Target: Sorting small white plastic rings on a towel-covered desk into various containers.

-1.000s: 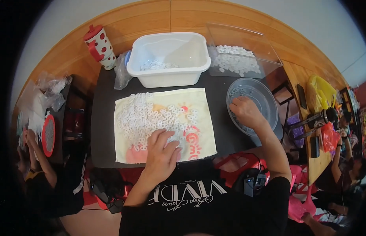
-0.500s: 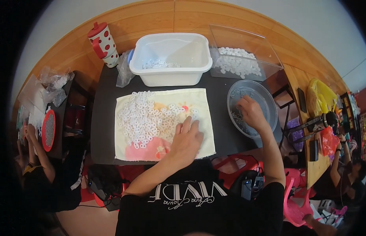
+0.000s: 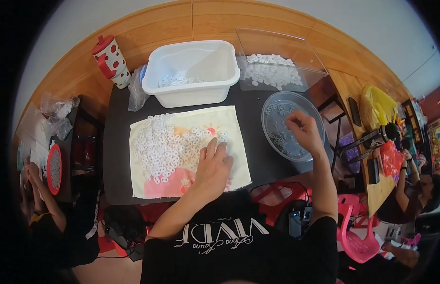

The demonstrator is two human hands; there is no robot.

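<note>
A cream cloth (image 3: pixel 239 156) lies before me on the dark table, covered on its left by a heap of small white oval plastic pieces with two holes (image 3: pixel 156 146). My left hand (image 3: pixel 212 170) rests at the cloth's right part, palm down, fingers stretched toward a few white pieces near its tips. Over a round clear tub (image 3: pixel 311 104) on the right, my right hand (image 3: pixel 306 132) is raised with thumb and fingers pinched together. Whatever sits in that pinch is too small to make out. Small grey metal-looking pieces (image 3: pixel 276 138) lie scattered inside the tub.
Behind the cloth stands a white basin (image 3: pixel 191 92) with some white pieces inside. A clear bin (image 3: pixel 274 75) of white discs is beside it. A spotted tumbler (image 3: pixel 113 64) and plastic bag (image 3: pixel 138 90) stand at back left. Other people sit at side tables.
My right hand has lifted from among the metal pieces and drawn slightly toward the tub's right side. My left hand stays on the cloth; the whole view has shifted a little.
</note>
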